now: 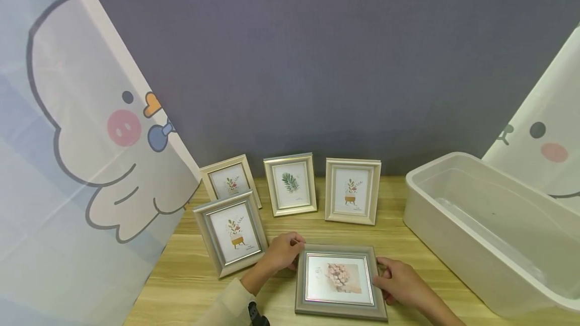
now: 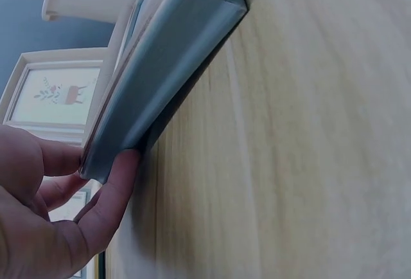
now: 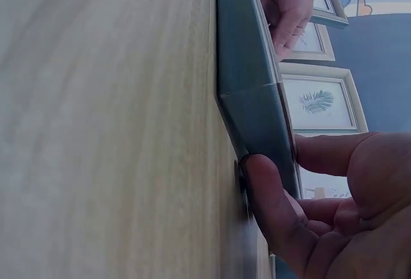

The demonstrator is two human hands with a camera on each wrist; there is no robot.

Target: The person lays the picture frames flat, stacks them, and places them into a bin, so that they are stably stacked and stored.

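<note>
In the head view a grey-silver picture frame (image 1: pixel 336 311) lies face up near the front of the wooden table, its flower picture turned sideways. My left hand (image 1: pixel 282 253) grips its far left corner. On the right side, my right hand (image 1: pixel 403 284) holds the edge between thumb and fingers. The left wrist view has the left hand (image 2: pixel 70 202) pinching that corner, with a fingertip under the frame (image 2: pixel 148 73). The right wrist view brings out a narrow dark gap below the frame (image 3: pixel 250 99) beside the right hand (image 3: pixel 347 208).
Several picture frames stand behind: a silver one (image 1: pixel 209 235) at front left, a cream one (image 1: pixel 254 185) partly hidden behind it, a leaf-print one (image 1: pixel 268 180) and a plant-print one (image 1: pixel 330 190). A white bin (image 1: pixel 448 260) stands right. Dark cloth (image 1: pixel 290 64) hangs behind the table (image 1: pixel 181 265).
</note>
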